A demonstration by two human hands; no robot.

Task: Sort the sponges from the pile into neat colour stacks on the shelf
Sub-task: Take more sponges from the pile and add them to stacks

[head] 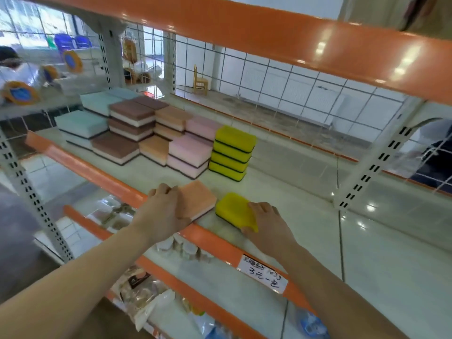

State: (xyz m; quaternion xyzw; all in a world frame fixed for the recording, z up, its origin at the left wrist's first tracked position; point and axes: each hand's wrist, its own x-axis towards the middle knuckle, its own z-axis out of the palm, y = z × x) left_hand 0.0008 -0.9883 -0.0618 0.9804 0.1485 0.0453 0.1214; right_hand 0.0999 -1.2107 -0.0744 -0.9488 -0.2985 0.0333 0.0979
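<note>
Looking down through the head camera, the only view, both hands work at the front edge of the shelf [281, 189]. The left hand [166, 209] grips an orange sponge [198, 199] at about six o'clock in the frame, its fingers [159, 190] curled over the sponge's near-left end and the thumb along its front side. Just beside it, toward four o'clock from that sponge, the right hand [267, 225] holds a yellow sponge [232, 210], fingers curled onto its top right corner and the thumb under its near edge. Both sponges lie flat on the shelf, apart from each other. At eleven o'clock from the hands stand the sorted stacks: the yellow stack [232, 152] nearest, then pink [193, 152], an orange stack [168, 126], brown [129, 128] and pale teal [83, 123] farther left. To do this step well, I judge each sponge should be lifted level, carried to its matching colour, and set down with dark scouring side below and edges flush, so the columns stay square; the yellow one has the shorter trip. A handwritten price label [263, 274] sits on the shelf's orange lip.
</note>
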